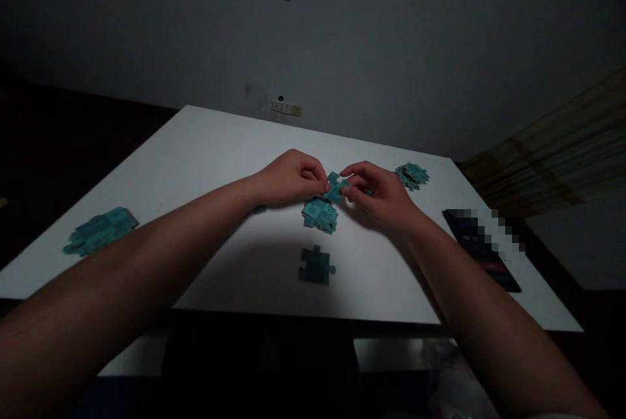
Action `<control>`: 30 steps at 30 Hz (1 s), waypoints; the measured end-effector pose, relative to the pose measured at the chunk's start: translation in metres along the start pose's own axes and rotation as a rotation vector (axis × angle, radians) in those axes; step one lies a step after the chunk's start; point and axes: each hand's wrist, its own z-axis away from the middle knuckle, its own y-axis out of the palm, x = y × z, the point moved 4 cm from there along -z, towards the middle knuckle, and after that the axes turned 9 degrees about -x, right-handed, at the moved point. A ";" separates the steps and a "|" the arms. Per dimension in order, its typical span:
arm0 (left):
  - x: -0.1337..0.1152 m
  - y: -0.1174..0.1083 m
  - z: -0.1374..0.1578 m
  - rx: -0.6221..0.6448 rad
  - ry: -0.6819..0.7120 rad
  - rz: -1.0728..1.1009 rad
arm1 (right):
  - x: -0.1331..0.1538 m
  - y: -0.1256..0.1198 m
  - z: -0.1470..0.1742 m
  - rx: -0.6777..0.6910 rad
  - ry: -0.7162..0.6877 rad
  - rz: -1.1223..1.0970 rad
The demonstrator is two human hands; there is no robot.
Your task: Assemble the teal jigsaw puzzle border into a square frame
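Note:
Both hands meet over the middle of a white table, around a teal jigsaw puzzle piece [335, 187]. My left hand [297, 178] pinches its left side between thumb and fingers. On its right side, the thumb and curled fingers of my right hand [374, 189] grip it, with the index finger raised above. Just below the hands lies a small pile of teal puzzle pieces [320, 214]. Nearer the front edge, a single puzzle piece [317, 265] lies flat. A bit of another piece [259, 209] shows from under my left wrist.
A stack of puzzle pieces [412, 175] sits at the back right of the table [235, 145]. Another group of pieces [102, 230] lies at the left, partly behind my left forearm. A dark flat object [482, 253], partly blurred out, rests near the right edge. A wall stands behind.

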 end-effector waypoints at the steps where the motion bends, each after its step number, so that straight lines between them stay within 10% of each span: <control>1: -0.001 -0.001 0.000 0.016 0.027 -0.031 | 0.001 0.001 0.000 0.003 0.002 0.006; 10: -0.008 -0.011 -0.001 0.064 0.136 -0.230 | 0.007 -0.003 -0.001 0.046 -0.006 -0.028; 19: -0.007 -0.008 0.008 0.160 0.158 -0.500 | 0.029 0.030 0.034 0.618 0.074 0.008; 26: -0.008 -0.004 0.013 0.250 0.202 -0.540 | 0.038 0.042 0.036 0.582 -0.103 0.159; 30: -0.007 -0.005 0.012 0.210 0.212 -0.511 | 0.031 0.020 0.021 0.282 -0.126 0.191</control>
